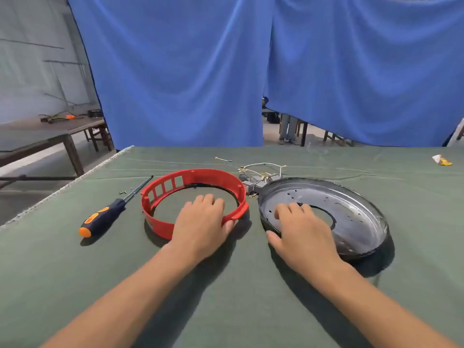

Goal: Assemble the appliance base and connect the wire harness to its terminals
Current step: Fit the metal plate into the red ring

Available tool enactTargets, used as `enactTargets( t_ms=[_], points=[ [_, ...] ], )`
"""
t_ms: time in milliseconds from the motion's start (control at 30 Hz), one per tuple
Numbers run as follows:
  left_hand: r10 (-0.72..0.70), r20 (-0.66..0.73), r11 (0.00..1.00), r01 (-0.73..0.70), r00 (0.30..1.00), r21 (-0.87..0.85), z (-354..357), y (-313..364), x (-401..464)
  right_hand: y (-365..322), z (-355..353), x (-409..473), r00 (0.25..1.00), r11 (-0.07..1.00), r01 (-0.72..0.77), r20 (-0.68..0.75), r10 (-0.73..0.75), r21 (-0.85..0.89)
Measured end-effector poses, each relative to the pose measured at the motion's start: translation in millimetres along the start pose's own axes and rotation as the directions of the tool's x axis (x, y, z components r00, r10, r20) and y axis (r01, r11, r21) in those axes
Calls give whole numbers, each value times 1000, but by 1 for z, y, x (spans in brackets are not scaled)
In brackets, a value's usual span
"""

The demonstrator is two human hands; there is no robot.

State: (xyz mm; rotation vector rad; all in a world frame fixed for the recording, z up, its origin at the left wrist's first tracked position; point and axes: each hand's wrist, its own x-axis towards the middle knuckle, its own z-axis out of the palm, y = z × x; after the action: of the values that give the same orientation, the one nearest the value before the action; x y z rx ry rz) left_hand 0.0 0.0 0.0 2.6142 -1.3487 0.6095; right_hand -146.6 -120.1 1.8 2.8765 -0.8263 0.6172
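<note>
We grip the thin red plastic ring (193, 197) at its 5 o'clock rim with our left hand (200, 222); it looks light and flexible. Our right hand (301, 227) lies flat, fingers straight, on the stiff black metal plate (351, 212) at the ring's 3 o'clock on the tabletop (226, 297).

This looks like a workshop or small assembly hall, set up for bench work. In the lower half of the frame a work table (251, 310) is covered with a green cloth. Behind it, across the upper half, hang blue curtains (180, 71) that screen the station off. At the left edge a second long wooden table (50, 131) stands on a bare concrete floor, with tools and wires lying on it, against a plain grey wall (32, 59). Through the gap under the curtains, right of centre, chair legs and a standing person's trouser legs (288, 129) show.
</note>
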Motion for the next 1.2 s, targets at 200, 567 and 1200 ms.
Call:
enactTargets(
  t_ms=[200, 567, 1200],
  points=[
    [33, -75, 994, -40, 997, -100, 16, 0, 9, 2, 9, 14, 998, 999, 10, -62, -8, 38],
    [196, -144, 938, -228, 970, -260, 0, -3, -14, 8, 5, -9, 836, 965, 228, -535, -124, 133],
    [-398, -468, 539, -212, 789, -815, -28, -39, -3, 5, 8, 5, 750, 825, 266, -645, 148, 498]
  ],
)
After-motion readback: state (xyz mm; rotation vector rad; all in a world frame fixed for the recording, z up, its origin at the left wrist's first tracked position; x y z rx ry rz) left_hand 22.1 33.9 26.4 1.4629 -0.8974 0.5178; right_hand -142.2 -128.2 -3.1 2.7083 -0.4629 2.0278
